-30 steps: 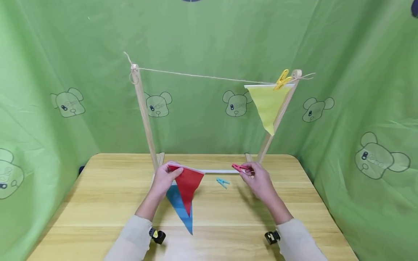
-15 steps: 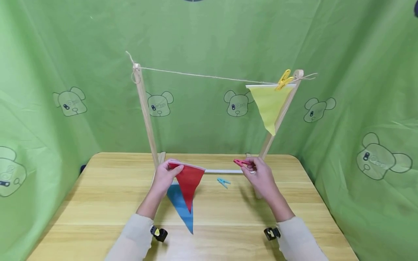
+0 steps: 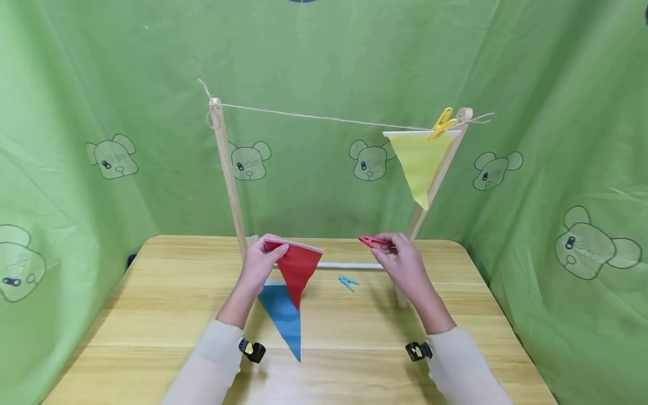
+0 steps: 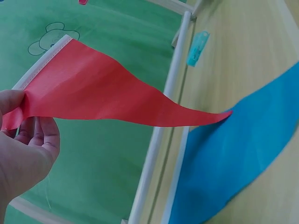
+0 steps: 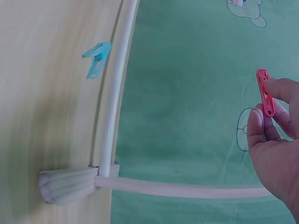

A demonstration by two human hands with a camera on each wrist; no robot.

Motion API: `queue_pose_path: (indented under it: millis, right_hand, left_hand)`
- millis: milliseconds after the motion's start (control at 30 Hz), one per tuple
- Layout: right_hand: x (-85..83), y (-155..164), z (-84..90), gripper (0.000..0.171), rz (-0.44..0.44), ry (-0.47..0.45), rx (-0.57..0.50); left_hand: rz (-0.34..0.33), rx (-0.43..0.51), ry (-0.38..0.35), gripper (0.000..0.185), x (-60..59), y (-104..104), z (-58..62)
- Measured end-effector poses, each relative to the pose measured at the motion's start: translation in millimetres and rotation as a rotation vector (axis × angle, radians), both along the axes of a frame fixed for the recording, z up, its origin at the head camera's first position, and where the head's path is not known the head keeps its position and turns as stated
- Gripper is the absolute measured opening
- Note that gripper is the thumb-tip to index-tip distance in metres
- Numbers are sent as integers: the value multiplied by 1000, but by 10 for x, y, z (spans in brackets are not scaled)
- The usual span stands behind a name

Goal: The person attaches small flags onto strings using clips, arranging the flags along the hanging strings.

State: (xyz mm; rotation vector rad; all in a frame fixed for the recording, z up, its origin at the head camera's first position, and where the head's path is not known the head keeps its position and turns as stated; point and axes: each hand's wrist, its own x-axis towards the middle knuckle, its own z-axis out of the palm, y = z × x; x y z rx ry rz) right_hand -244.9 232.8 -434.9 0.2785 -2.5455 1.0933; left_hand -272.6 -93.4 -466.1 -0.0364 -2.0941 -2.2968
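Observation:
My left hand (image 3: 260,264) pinches the top corner of a red triangular flag (image 3: 297,270), which hangs point down above the table; in the left wrist view the red flag (image 4: 107,95) stretches out from my fingers (image 4: 32,140). My right hand (image 3: 400,261) pinches a red clothespin (image 3: 371,242) between thumb and fingers, seen also in the right wrist view as the clothespin (image 5: 265,92). A blue flag (image 3: 283,318) lies flat on the table under the red one. A blue clothespin (image 3: 347,282) lies on the table between my hands.
A wooden frame stands at the table's back, with a left post (image 3: 226,174), a right post (image 3: 435,174) and a string (image 3: 324,118) between them. A yellow flag (image 3: 417,160) hangs from the string by a yellow clothespin (image 3: 442,123). A white rail (image 3: 349,265) joins the posts' feet. Green cloth surrounds the table (image 3: 152,315).
Both hands have risen a little and moved away from me, the left with the red flag, the right with the red clothespin. The flag's tip now hangs higher over the blue flag.

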Motion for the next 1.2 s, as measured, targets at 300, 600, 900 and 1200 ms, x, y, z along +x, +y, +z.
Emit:
queue_pose_path:
  millis: [300,600,900,1200]
  right_hand:
    - [-42,-86,179,31,24,33,-15]
    - [-64,-131,424,31,32,115,-23]
    - [-68,-127,626,33,42,175,-15]
    - [-76,-137,791,31,64,224,3]
  left_hand:
    - [-5,48,53,23,-38,30,92]
    - [27,68,45,23,-29,58,215]
    - [56,92,91,22,-51,95,374]
    - [26,95,92,22,-56,117,520]
